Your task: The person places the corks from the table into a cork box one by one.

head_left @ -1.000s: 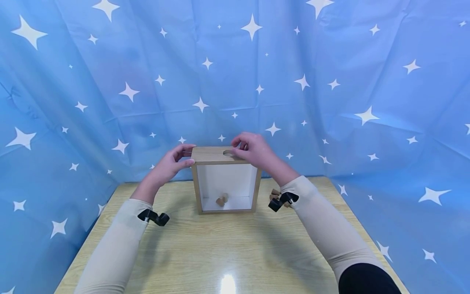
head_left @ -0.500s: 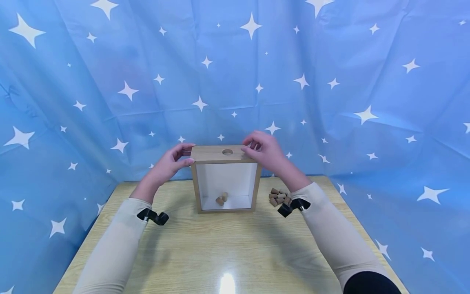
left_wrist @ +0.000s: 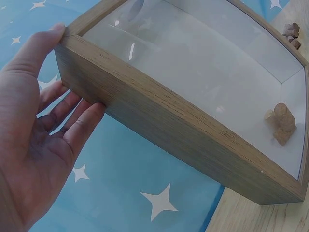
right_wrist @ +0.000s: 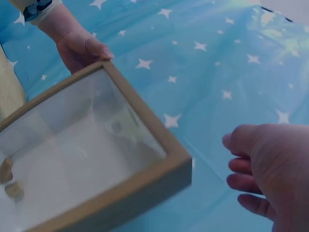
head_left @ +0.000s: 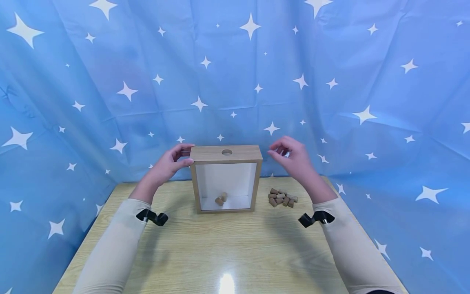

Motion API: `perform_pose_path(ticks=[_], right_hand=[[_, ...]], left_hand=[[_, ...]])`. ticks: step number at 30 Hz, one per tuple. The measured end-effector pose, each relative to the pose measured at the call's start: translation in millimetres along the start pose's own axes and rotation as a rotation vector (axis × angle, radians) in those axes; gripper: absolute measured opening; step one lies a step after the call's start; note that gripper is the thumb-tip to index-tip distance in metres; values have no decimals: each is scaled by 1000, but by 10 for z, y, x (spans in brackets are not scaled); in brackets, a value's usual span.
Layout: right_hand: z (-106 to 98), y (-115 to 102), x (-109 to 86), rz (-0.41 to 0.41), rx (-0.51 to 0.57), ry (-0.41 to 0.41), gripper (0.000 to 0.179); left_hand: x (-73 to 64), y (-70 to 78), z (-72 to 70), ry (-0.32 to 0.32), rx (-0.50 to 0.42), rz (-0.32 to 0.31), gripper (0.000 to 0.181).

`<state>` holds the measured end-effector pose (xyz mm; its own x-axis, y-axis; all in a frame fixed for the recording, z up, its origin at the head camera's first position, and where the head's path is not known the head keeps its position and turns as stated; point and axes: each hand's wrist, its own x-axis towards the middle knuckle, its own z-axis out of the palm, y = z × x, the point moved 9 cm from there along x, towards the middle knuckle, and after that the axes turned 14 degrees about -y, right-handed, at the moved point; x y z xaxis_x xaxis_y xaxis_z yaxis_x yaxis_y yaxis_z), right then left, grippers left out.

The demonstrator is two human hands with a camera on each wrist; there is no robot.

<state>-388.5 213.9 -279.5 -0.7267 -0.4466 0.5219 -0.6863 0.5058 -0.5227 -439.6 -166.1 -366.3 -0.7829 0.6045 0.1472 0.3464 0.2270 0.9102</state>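
A wooden shadow box (head_left: 225, 153) with a clear front stands upright on the table, a round hole in its top side. A few corks (head_left: 219, 201) lie inside on its floor; the left wrist view shows those corks (left_wrist: 284, 118) close up. My left hand (head_left: 167, 166) grips the upper left corner, thumb at the front edge and fingers behind; the left wrist view shows this hand (left_wrist: 43, 125) at the corner. To the right of the box, apart from it, my right hand (head_left: 293, 157) is raised with loosely bent fingers. Nothing shows between those fingers in the right wrist view.
Several loose corks (head_left: 282, 197) lie in a group on the table, right of the box. The pale wooden table (head_left: 205, 253) reaches back to a blue curtain (head_left: 235, 73) with white stars, which also runs along both sides.
My right hand has moved right, from beside the hole across the box's top to clear of the box. The loose corks are uncovered now. My left hand has kept its grip.
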Motion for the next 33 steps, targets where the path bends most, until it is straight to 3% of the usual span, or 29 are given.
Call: perform_pose_path(ticks=[14, 23, 33], right_hand=[[-20, 595, -503, 195, -34, -43, 5], [66, 934, -819, 306, -65, -108, 17], [208, 1243, -1150, 391, -94, -149, 17]], left_hand=[[-7, -14, -1, 0, 15, -2, 59], [-5, 15, -3, 2, 21, 2, 59], [1, -11, -7, 3, 18, -1, 59]])
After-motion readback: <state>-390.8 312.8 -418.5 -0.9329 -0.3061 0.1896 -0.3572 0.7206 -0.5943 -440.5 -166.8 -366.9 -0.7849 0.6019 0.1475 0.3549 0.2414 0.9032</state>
